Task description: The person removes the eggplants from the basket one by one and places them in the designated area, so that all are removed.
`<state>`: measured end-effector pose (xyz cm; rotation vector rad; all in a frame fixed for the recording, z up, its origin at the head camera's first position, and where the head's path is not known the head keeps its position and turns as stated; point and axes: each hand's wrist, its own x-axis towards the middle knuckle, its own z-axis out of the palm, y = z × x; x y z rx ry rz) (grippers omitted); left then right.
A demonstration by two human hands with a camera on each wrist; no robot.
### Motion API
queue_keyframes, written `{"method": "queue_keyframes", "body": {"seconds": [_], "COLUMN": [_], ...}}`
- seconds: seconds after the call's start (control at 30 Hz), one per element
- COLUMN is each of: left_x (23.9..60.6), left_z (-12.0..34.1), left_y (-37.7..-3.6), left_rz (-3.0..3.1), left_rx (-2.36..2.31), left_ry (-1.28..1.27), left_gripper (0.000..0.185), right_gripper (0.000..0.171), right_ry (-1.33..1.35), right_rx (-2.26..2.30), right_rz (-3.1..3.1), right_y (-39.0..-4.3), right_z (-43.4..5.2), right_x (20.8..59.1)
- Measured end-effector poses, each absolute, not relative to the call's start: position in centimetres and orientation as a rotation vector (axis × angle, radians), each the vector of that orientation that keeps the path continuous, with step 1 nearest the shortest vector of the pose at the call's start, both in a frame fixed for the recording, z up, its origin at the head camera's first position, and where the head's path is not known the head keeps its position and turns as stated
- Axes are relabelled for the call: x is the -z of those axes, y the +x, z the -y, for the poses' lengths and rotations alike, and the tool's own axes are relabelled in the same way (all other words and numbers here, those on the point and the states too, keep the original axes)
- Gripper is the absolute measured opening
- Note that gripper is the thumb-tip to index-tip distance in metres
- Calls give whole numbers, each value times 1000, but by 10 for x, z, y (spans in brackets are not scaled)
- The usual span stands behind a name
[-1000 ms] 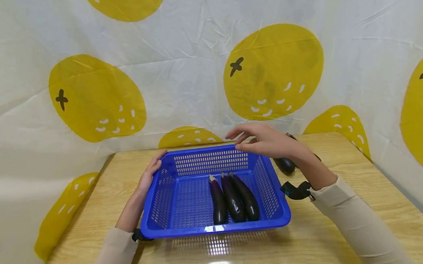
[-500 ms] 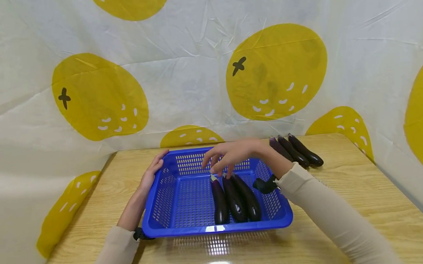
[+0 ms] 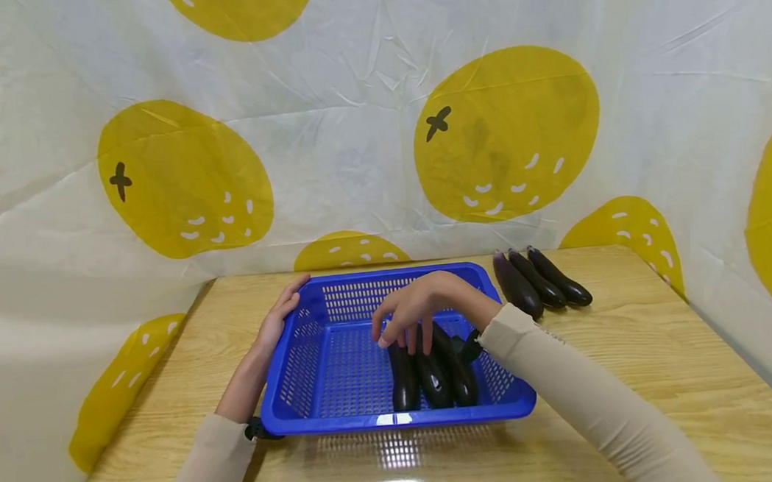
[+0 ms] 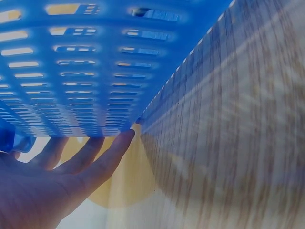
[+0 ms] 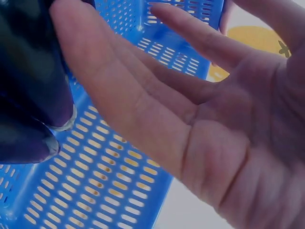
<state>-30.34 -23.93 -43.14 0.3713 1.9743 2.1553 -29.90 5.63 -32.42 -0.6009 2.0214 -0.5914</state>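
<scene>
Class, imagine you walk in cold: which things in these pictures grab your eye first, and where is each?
The bright blue basket sits mid-table with three dark eggplants lying side by side in its right half. The right hand reaches down onto their far ends, while the left hand rests against the basket's far left corner. Three more eggplants lie on the wooden table to the basket's right.

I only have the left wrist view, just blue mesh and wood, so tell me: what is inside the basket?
Observer: Three dark eggplants lie side by side in the blue basket, toward its right half.
Operator: Where is the right hand?
Observer: The right hand hangs over their far ends, its fingers pointing down at them.
Operator: Any eggplants outside?
Observer: Three more eggplants lie on the table, right of the basket.
</scene>
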Motion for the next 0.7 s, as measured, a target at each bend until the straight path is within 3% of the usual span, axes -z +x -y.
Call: {"method": "queue_keyframes", "body": {"seconds": [0.17, 0.7], "left_x": [431, 431], "left_z": [240, 239], "left_y": [-303, -304], "left_rz": [-1989, -1986], "left_rx": [-2149, -2143], "left_ry": [365, 362], "left_gripper": [54, 54], "right_gripper": [39, 35], "right_ry": [-558, -611], "right_rx": [563, 554], "right_rz": [-2015, -1936], "right_y": [-300, -306], "right_z": [-54, -37], "right_x": [325, 345]}}
